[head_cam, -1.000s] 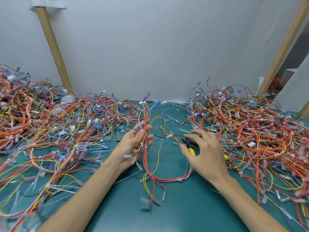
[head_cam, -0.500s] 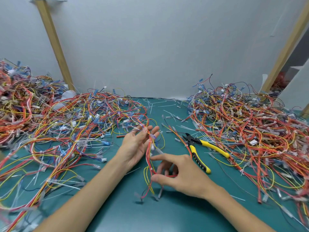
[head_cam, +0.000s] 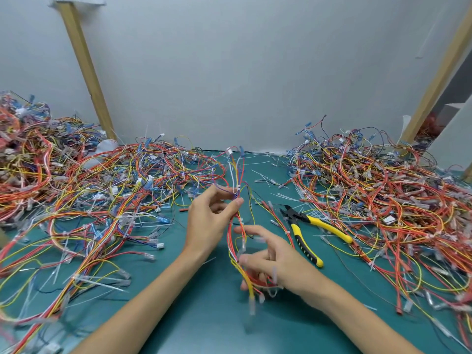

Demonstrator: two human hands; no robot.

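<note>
Head view, left hand [head_cam: 209, 221] pinches harness [head_cam: 236, 180] (multicoloured)

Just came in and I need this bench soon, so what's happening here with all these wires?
A person is working one bundle of red, yellow and white wires over the green mat. The left hand pinches its upper part; the right hand gathers its lower loop. Yellow-handled cutters lie untouched beside the tangled wire heap on the right.

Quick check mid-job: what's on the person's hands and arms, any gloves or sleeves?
Nothing worn. The left hand and right hand are bare: no gloves, rings or watch. The left forearm and right forearm show no sleeve as far as the frame reaches.
</note>
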